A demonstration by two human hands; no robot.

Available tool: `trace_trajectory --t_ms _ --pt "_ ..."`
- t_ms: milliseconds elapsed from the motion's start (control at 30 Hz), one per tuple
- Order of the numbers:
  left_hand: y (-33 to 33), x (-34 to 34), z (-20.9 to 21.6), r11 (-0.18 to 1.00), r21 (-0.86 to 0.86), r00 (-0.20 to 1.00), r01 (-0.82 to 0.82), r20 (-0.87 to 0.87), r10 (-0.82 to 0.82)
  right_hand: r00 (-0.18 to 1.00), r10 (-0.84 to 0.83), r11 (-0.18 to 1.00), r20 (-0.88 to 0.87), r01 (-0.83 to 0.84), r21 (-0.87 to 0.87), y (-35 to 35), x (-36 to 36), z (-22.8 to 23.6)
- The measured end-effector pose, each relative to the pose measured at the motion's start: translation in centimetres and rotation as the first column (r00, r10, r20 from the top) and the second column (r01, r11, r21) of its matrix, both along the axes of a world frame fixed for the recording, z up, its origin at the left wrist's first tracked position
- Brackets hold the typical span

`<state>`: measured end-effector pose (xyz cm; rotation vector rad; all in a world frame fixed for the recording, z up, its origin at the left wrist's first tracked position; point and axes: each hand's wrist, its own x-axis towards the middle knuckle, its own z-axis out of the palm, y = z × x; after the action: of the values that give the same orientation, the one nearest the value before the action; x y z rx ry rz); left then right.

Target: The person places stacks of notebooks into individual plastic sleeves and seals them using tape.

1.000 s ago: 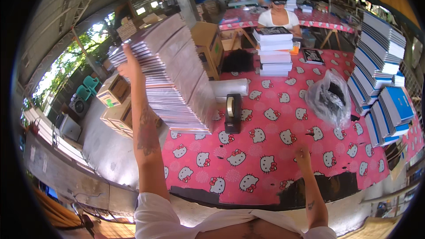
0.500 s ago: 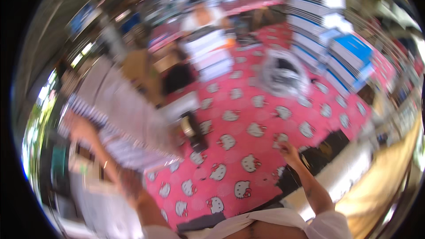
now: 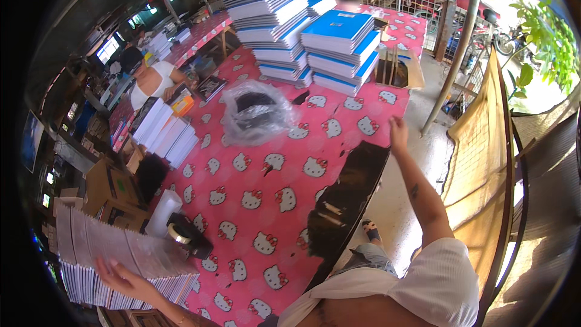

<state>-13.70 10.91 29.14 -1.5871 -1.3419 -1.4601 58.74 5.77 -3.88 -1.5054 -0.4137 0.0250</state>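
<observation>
My left hand (image 3: 124, 280) is open, its fingers spread at the near side of a long row of thin booklets (image 3: 130, 246) packed side by side at the lower left. Whether the fingertips touch the booklets, I cannot tell. Out at the right edge of the pink table (image 3: 253, 200), my right hand (image 3: 397, 135) is raised with its fingers curled together, and nothing shows in them. Beyond it on the table stand tall stacks of white-paged books (image 3: 263, 9) and a lower pile with blue covers (image 3: 339, 25).
A clear plastic bag (image 3: 257, 115) lies mid-table. A black tape dispenser (image 3: 189, 236) stands by the booklets, near cardboard boxes (image 3: 115, 184). Another person (image 3: 151, 79) sits at the far left behind paper stacks (image 3: 163, 130). A metal pole (image 3: 457, 54) rises to the right.
The view has swung to the right. My right hand has gone from over the table to its right edge. My left hand's fingers now show spread beside the booklet row.
</observation>
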Motion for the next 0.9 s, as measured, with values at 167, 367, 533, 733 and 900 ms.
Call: trace_trajectory --t_ms 167,367,533,733,900 --pt "2.4 9.7 -5.1 0.945 -0.212 0.969 0.247 0.069 -0.238 0.965 -0.252 0.917 -0.069 0.215 -0.337 -1.1 20.0 0.0" --pt "2.7 23.3 -7.5 0.796 -0.572 0.978 0.197 0.063 -0.197 0.918 -0.246 0.828 -0.310 0.033 -0.560 1.4 33.9 -1.3" --pt "3.1 31.4 -7.6 0.732 -0.673 0.955 0.110 -0.133 -0.266 0.932 -0.089 0.693 0.352 0.312 -0.650 6.4 35.5 3.8" --pt "4.7 39.3 -6.3 0.682 -0.702 0.932 0.206 -0.072 -0.356 0.792 -0.073 0.840 0.606 0.377 -0.391 11.5 38.7 12.3" --pt "4.7 43.9 -6.5 0.619 -0.750 0.900 0.232 -0.076 -0.430 0.776 -0.208 0.773 0.596 0.504 -0.385 11.9 45.1 14.9"
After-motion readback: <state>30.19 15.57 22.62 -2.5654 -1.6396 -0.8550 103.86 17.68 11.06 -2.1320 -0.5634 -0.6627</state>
